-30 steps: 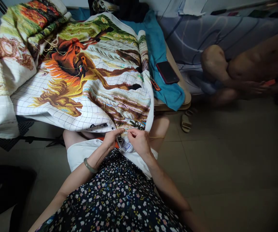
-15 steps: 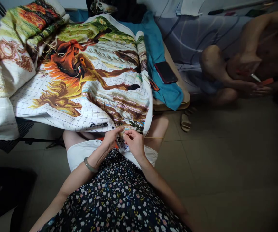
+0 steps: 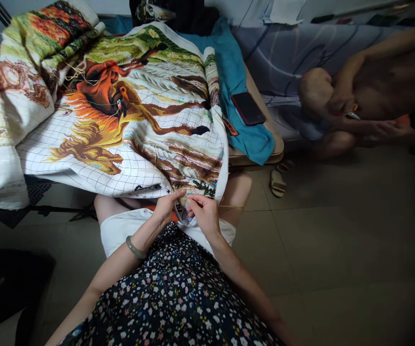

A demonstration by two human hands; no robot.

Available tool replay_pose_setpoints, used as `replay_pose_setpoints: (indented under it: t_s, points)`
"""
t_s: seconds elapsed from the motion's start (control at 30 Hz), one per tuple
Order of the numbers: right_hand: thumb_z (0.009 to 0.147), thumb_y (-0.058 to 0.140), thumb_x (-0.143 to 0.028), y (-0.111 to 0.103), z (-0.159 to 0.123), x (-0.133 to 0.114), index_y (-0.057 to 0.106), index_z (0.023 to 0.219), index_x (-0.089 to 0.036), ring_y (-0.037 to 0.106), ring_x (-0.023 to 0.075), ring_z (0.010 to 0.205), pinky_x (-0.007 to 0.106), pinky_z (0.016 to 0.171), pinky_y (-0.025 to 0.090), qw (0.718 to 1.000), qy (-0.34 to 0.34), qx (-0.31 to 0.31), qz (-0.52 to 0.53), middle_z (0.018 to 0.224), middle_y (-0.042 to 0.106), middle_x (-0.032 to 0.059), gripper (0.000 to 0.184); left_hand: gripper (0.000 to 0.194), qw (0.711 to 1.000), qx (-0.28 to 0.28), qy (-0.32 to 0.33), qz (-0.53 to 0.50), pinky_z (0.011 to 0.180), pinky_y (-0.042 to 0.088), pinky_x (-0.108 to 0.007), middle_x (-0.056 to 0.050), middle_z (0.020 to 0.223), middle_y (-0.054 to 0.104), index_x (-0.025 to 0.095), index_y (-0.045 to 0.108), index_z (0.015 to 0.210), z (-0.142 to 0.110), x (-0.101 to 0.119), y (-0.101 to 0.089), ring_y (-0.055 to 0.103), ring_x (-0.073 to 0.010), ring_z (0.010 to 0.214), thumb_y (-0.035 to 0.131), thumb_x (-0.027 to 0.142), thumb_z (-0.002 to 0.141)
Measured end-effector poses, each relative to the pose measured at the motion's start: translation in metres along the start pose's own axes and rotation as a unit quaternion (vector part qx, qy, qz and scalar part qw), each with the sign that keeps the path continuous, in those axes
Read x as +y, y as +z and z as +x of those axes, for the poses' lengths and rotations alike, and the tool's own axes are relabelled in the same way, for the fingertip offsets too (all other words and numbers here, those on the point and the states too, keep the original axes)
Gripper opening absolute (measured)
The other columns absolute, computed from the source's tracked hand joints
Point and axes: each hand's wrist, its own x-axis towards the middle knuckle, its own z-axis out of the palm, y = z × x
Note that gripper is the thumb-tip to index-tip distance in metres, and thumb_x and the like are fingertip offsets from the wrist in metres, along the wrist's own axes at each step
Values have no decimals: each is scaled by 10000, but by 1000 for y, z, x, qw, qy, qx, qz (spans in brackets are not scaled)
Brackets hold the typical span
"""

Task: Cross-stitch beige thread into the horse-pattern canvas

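A large cross-stitch cloth [image 3: 142,168], with a horse picture and blue grid lines, spreads from the low table to my lap. Its near edge is gripped in my left hand [image 3: 166,205], thumb on top and the other fingers hidden underneath. Close beside it on the right, my right hand [image 3: 203,211] is closed in a pinch over the stitched corner. What sits between those fingertips is too small to make out. A thin yellowish thread [image 3: 232,206] runs out to the right of this hand, across my thigh.
On a teal cloth [image 3: 229,62] lie a dark phone [image 3: 248,108] and orange-handled scissors [image 3: 230,126]. Sandals [image 3: 277,183] rest on the floor. At the right sits another person [image 3: 369,91], holding a small shiny object. Loose thread [image 3: 76,71] lies on the fabric.
My right hand has shifted slightly right, away from my left thumb. My left hand stays in place on the cloth. The other person's arm has moved left.
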Motion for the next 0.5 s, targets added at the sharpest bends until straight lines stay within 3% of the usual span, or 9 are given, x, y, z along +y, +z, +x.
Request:
replay_pose_setpoints:
  t_s: [0.37, 0.5]
  points:
    - [694, 579, -308, 3, 5, 3, 631, 781, -115, 440, 66, 328, 163, 326, 349, 999, 16, -9, 26, 475, 528, -33, 218, 290, 1000, -7, 3, 7, 566, 421, -280, -37, 561, 619, 100, 629, 602, 0, -2, -1, 546, -133, 503, 788, 315, 489]
    - [679, 590, -315, 5, 6, 5, 608, 795, -122, 476, 83, 345, 177, 343, 396, 998, 34, -8, 46, 493, 555, -26, 226, 299, 1000, 5, 15, 15, 553, 414, -276, -33, 556, 613, 99, 624, 602, 0, -3, -1, 537, -129, 497, 788, 322, 488]
